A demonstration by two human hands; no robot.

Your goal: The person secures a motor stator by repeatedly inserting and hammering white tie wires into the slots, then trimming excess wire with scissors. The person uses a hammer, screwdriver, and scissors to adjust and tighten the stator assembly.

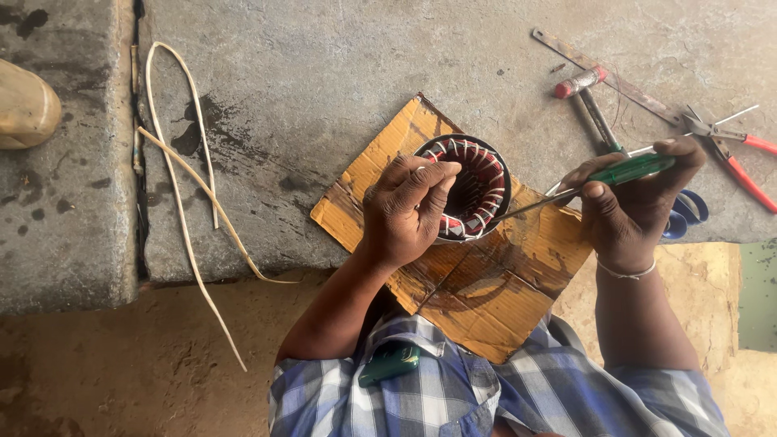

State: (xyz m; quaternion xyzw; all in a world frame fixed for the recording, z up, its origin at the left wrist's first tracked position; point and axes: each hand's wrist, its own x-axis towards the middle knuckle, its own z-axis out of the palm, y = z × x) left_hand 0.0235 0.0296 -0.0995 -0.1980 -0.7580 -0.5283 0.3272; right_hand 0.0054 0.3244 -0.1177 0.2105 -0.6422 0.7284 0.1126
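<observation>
Head view, left hand: the left hand (405,212) is curled, fingers closed over the near rim of a round motor stator (472,188), gripping it and holding it in place.
Head view, stator: a dark metal ring with red and white windings around its inside; it sits on a sheet of brown cardboard (477,291), under and just beyond the left hand's fingertips.
Head view, right hand: the right hand (631,206) is closed around a green-handled screwdriver (603,178), thumb and fingers pinching the handle; a thin band circles the wrist.
Head view, screwdriver: its metal shaft runs from the right hand across to the stator, and the tip meets the ring's edge on the side facing the right hand.
Head view, cardboard: it lies on a grey concrete bench (307,73), beneath both hands, one corner hanging over the bench's near edge.
Head view, beyond the right hand: red-handled pliers (728,150), a red-tipped tool (579,83) and a flat metal strip (603,71) lie on the bench; blue scissor handles (686,212) show just behind the hand.
Head view, far side of the left hand: pale looped tubing (182,162) lies well apart on the bench.
Head view, below the hands: a blue checked shirt (486,388).
</observation>
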